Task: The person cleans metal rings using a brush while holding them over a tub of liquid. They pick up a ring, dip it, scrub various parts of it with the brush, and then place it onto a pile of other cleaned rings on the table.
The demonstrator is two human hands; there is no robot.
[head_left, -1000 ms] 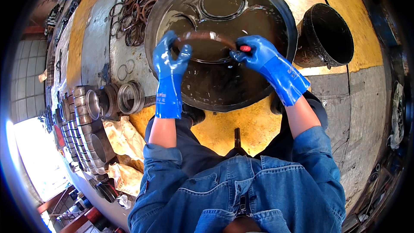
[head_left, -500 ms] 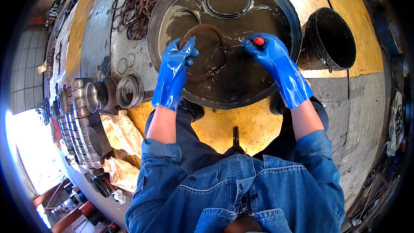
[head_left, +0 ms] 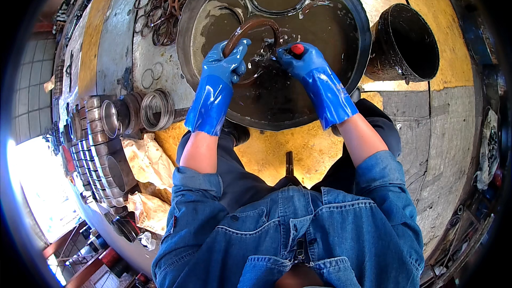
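Observation:
In a blue rubber glove, my left hand [head_left: 224, 66] is closed round the left side of a wet brown ring [head_left: 255, 23]. That ring is tilted over a wide round metal basin [head_left: 365, 42] of murky dark liquid, its lower part hard to make out. My right hand [head_left: 305, 64], gloved alike, is closed on a tool with a red handle end [head_left: 297, 49] poking up from the fist. The tool's working end is hidden, so its kind does not show. The right fist is against or very close to the ring's right side. Another dark ring [head_left: 277, 13] lies at the basin's far side.
A black bucket [head_left: 408, 42] lies tipped to the right of the basin. Many brown rings [head_left: 176, 0] are heaped at the far left. Nearer on the left are a bundle of thin metal rings [head_left: 156, 110], stacked metal cylinders [head_left: 98, 138] and crumpled brown paper [head_left: 146, 160].
My right hand has moved left with the red-ended tool, from open space over the liquid to the ring's right side. The ring has risen slightly in view, still in my left hand.

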